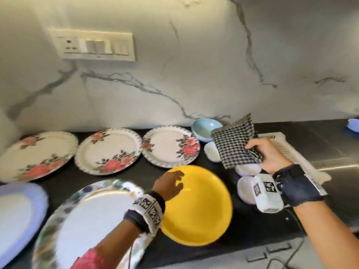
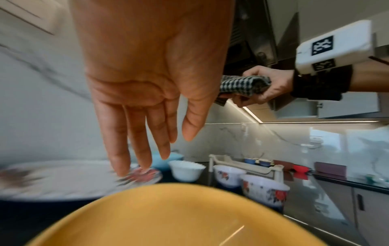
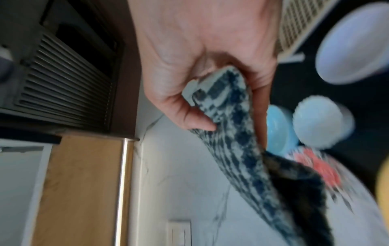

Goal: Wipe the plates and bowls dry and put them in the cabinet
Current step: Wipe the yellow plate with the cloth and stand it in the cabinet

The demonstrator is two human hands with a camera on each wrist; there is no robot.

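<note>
We see left hand (image 1: 171, 183) fingers straight, released, over yellow plate (image 1: 202, 212); right hand (image 1: 269, 155) grasping checkered cloth (image 1: 235, 140) beside it. Plate plain, glossy.

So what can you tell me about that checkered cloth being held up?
The checkered cloth is a black-and-white houndstooth-patterned woven fabric, folded over so it hangs in layers. The right hand grips it at one edge, thumb on one side and fingers curled on the other. It is held in the air above the small white bowls, touching nothing else, near the marble wall.
</note>
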